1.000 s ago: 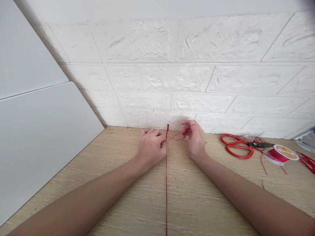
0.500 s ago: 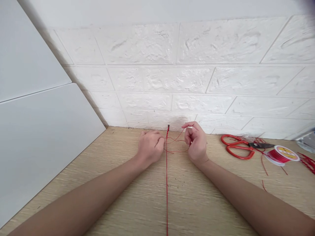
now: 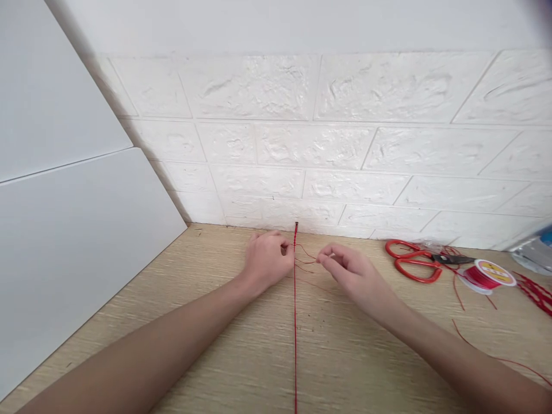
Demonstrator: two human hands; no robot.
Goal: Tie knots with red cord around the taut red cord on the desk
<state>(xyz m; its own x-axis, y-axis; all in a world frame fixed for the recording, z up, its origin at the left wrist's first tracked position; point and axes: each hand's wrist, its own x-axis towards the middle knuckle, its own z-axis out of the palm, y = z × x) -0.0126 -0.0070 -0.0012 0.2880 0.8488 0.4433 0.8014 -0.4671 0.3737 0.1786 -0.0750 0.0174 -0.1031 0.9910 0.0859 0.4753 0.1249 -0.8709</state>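
A taut red cord (image 3: 295,333) runs from a small dark anchor (image 3: 296,223) at the wall's foot down toward me. Its top end is a short knotted stretch (image 3: 295,236). Just left of the cord, my left hand (image 3: 271,257) rests low with thumb and forefinger pinched on red thread. My right hand (image 3: 345,265), to the right, pinches a thin red thread (image 3: 307,254) that loops over from the cord. Another loose thread end (image 3: 305,270) lies beneath it, right of the cord.
Orange-handled scissors (image 3: 417,270) lie at the right, beside a spool of red thread (image 3: 485,277). Farther right are red braided cords (image 3: 535,292) and a clear plastic item (image 3: 532,253). A white panel (image 3: 86,241) stands left; a white brick-pattern wall (image 3: 336,144) closes the back.
My right hand has come down from its raised, curled pose, and its thumb and forefinger now pinch the thread nearer the cord. The left hand has turned slightly, staying beside the cord.
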